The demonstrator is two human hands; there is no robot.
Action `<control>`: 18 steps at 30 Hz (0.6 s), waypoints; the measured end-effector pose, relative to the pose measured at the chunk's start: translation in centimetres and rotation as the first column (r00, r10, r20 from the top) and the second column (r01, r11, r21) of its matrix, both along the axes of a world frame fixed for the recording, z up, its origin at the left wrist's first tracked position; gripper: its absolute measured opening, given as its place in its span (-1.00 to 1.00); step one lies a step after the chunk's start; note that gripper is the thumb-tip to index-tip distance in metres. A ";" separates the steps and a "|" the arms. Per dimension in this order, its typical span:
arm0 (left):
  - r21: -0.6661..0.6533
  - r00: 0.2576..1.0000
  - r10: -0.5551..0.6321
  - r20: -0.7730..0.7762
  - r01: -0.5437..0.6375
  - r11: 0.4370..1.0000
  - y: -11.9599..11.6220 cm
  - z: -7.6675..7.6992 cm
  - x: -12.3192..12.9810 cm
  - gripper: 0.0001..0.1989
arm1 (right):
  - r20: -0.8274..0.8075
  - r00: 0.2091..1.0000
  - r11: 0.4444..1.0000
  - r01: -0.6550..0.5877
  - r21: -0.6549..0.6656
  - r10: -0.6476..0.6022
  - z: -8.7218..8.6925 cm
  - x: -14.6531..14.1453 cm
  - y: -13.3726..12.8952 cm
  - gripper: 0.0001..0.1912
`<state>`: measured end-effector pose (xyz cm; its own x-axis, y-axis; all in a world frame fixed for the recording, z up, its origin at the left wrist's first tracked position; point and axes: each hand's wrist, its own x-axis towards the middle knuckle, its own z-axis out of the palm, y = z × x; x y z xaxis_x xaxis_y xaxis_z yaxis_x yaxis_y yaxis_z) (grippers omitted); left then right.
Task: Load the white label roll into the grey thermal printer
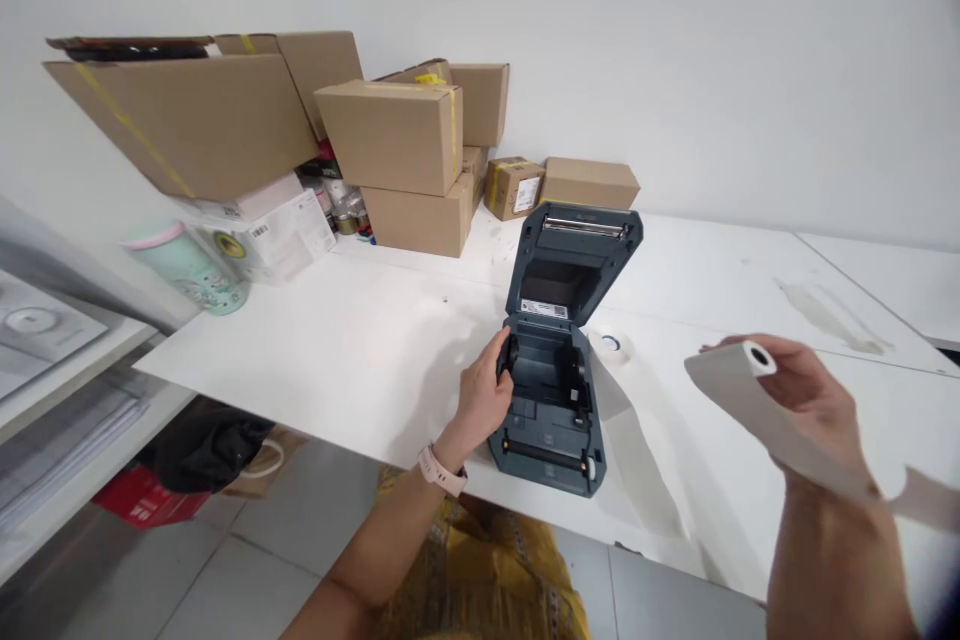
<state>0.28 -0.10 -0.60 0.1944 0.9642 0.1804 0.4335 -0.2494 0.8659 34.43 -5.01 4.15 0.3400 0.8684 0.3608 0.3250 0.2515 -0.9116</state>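
Observation:
A dark grey label printer stands on the white table with its lid raised. Its inner bay shows no roll, and a black roller crosses the front. My left hand grips the printer's left side, fingers bent over the rim by the black roll holder. To the right, above the table, my right hand holds a white paper roll with a dark hollow core. A loose strip of its paper hangs down along the wrist.
A white paper strip lies beside the printer, with a small white roll near it. Cardboard boxes are stacked at the back left. A mint tumbler stands by the left edge, near a white box.

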 end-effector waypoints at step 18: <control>0.011 0.996 -0.028 -0.082 0.029 1.000 0.1 0.6 0.0 -0.32 | -0.115 0.989 0.942 -0.125 -0.313 0.093 -9.2 0.6 -2.0 -0.40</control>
